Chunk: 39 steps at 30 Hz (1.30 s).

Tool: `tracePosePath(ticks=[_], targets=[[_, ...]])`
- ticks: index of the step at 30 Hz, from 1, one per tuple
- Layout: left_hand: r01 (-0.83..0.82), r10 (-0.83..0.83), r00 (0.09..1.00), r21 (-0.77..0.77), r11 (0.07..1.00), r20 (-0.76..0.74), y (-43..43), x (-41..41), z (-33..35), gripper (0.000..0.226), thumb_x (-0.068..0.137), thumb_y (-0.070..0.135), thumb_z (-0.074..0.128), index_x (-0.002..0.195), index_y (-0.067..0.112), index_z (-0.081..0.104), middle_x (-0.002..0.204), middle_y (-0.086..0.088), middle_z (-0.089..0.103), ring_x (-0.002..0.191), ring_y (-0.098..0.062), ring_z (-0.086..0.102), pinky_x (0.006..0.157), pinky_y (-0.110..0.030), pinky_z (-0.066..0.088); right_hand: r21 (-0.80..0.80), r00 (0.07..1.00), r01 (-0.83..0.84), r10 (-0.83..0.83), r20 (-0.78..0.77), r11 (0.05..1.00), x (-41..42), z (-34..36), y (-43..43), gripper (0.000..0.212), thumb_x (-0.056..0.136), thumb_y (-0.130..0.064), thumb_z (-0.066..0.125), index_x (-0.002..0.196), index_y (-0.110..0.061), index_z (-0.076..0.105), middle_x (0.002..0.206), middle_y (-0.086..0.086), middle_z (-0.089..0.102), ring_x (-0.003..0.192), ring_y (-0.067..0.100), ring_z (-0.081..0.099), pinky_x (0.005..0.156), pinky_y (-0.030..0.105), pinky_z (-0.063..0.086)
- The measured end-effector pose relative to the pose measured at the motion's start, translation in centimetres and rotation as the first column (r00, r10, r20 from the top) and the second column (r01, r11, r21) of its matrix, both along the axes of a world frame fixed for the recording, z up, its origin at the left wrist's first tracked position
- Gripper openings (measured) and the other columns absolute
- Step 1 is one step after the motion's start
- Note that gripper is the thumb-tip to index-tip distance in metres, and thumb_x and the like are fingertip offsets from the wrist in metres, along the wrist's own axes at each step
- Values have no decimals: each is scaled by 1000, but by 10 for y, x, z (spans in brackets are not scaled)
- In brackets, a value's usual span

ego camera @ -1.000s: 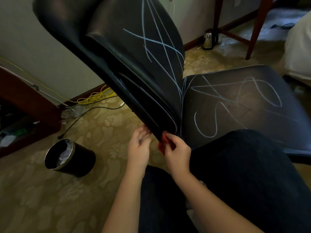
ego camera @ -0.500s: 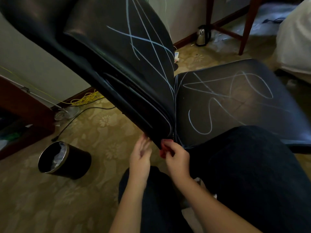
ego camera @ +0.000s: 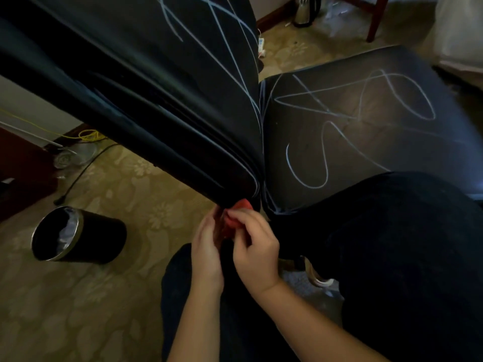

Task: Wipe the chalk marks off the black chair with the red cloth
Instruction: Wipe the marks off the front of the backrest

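Fingers (ego camera: 241, 215) of your right grip (ego camera: 257, 248) curl onto the red cloth (ego camera: 242, 205), clamped on it just under the lower corner of the black chair (ego camera: 156, 100), where backrest meets seat. Your left grip (ego camera: 206, 244) lies beside it, fingers straight against the cloth; whether it pinches the cloth you cannot tell. Chalk marks (ego camera: 325, 152) loop across the seat and streak the backrest above. Your dark-trousered knee (ego camera: 392, 231) covers the seat's near edge. A black bin (ego camera: 86, 239) sits on the patterned carpet (ego camera: 117, 296) to the left, and a kettle (ego camera: 304, 9) stands far off by the wall.
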<state>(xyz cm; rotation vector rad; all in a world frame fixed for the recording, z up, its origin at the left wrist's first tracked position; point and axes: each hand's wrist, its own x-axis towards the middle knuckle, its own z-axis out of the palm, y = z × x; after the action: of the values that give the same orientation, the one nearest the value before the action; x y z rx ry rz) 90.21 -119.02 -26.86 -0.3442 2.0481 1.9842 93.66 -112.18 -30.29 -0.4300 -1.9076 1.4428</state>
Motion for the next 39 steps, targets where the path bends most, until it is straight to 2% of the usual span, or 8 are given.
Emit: tracePosePath(ticks=[6,9,12,15,20,26,30,39], targets=[[-70,69,998,18,997,13,6,-1,1,29,105,26,40,115,24,67,118,2,71,112,-11,66,104,-34,46,66,994,-71,66,84,995,-4,-24,12,35,88,3,53,119,-4,67,121,6,65,117,15,59,106,19,41],[-83,82,996,34,996,40,6,-3,1,26,105,29,41,117,23,63,121,0,69,111,-10,66,104,-32,46,-321,910,20,116,399,947,3,-63,18,38,88,13,51,119,-2,67,107,-2,62,102,17,64,84,-2,39],[-52,51,998,30,998,27,4,-2,2,25,105,31,40,117,25,62,122,0,69,111,-9,66,101,-30,47,-496,812,248,102,575,832,11,-89,22,32,94,6,52,119,-10,66,101,-2,65,99,20,66,75,10,47],[-24,24,1000,10,1000,2,3,-1,3,26,106,30,38,115,28,62,119,6,70,111,-7,66,100,-29,47,-467,891,260,-24,453,845,2,-71,14,34,93,5,55,106,-25,66,109,-1,69,98,18,69,86,33,57],[-26,25,999,-23,999,-35,5,1,3,26,106,25,40,115,29,63,119,8,70,111,-6,66,100,-30,47,-211,959,246,-205,198,946,-13,-33,12,32,88,11,57,111,-9,67,111,-4,64,105,-10,57,93,9,44],[-47,42,997,-64,997,-70,6,1,0,21,104,26,44,106,37,62,104,16,74,105,-7,68,100,-34,50,-440,917,181,10,398,879,-18,-76,5,38,100,-13,54,106,-48,69,124,-8,67,104,27,69,81,45,61],[-27,21,997,-82,996,-73,4,0,0,22,104,26,44,107,37,62,104,16,73,106,-8,68,99,-35,50,-529,893,245,23,449,812,-22,-77,15,28,98,-4,55,111,-22,71,114,4,72,84,22,72,70,27,60],[-31,27,997,-42,999,-74,4,-1,-4,23,104,21,44,112,29,64,110,7,73,107,-10,68,95,-32,51,-209,967,174,-127,221,962,-13,-52,4,28,90,-2,61,112,-12,73,121,-2,68,117,11,63,99,40,53]])
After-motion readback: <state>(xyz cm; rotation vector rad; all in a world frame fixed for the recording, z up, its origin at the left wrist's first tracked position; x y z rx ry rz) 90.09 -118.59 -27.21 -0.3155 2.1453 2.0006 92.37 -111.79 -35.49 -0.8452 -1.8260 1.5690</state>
